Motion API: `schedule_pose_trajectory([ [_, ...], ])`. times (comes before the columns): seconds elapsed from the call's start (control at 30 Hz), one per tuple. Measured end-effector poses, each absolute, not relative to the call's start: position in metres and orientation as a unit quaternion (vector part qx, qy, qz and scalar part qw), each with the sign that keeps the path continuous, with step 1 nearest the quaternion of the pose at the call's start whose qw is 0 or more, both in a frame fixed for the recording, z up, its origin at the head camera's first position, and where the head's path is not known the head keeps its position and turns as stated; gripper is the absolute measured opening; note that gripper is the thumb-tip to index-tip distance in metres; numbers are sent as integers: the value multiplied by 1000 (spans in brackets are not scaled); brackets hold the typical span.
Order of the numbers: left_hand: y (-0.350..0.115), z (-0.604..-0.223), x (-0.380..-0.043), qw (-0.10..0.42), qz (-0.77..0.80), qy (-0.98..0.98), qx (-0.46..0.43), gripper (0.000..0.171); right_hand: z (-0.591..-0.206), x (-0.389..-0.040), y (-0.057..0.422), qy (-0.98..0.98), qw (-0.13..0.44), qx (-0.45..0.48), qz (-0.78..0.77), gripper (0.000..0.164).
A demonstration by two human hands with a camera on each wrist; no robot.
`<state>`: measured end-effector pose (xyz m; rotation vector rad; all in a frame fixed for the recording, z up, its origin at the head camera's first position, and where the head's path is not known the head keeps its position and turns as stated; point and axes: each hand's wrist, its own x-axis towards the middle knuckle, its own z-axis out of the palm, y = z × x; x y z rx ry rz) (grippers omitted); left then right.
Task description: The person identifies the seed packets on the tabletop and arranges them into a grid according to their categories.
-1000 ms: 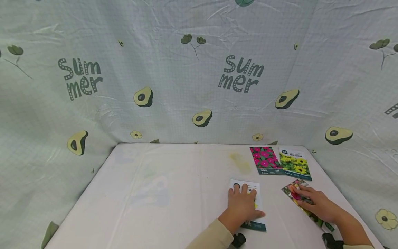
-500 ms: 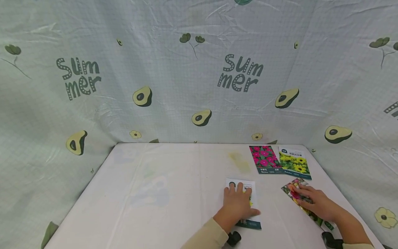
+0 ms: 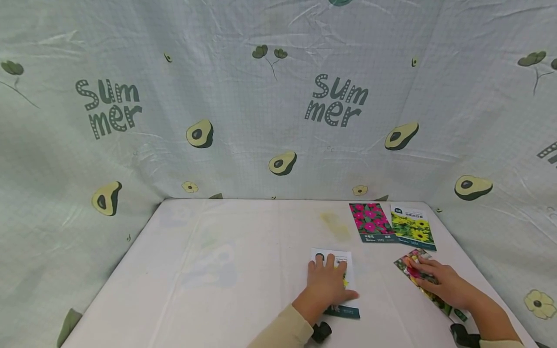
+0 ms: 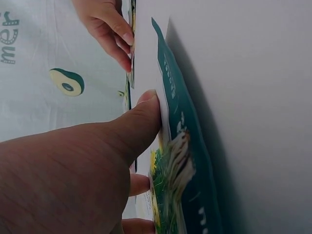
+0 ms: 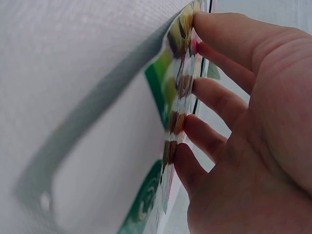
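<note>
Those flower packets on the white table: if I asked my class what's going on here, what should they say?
A person has both hands on packets. The left hand rests, fingers spread, on a white-topped packet with yellow flowers. The right hand has its fingertips on a slanted multicoloured packet. Farther back on the white table, a pink-flowered packet and another yellow-flowered packet lie close together, with no hand on them.
</note>
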<state>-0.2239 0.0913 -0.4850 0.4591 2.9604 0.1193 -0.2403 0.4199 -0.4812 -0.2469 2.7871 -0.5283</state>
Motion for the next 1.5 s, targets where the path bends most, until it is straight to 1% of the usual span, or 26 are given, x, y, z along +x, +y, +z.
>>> schedule_pose_trajectory([
  [0.17, 88, -487, -225, 70, 39, 985, 150, 80, -481, -241, 421, 969, 143, -90, -181, 70],
  [0.37, 81, -478, -222, 80, 42, 984, 150, 80, -481, -241, 422, 967, 146, -91, -189, 73],
  [0.6, 77, -478, -222, 89, 52, 983, 150, 77, -481, -242, 422, 967, 145, -94, -188, 74],
  [0.87, 76, -487, -226, 81, 42, 985, 149, 74, -480, -241, 422, 967, 136, -99, -192, 73],
  [1.13, 68, -481, -223, 77, 46, 984, 157, 73, -482, -240, 422, 968, 134, -97, -187, 71],
  [1.5, 57, -484, -223, 61, 47, 984, 161, 73, -481, -240, 419, 970, 139, -85, -182, 70],
])
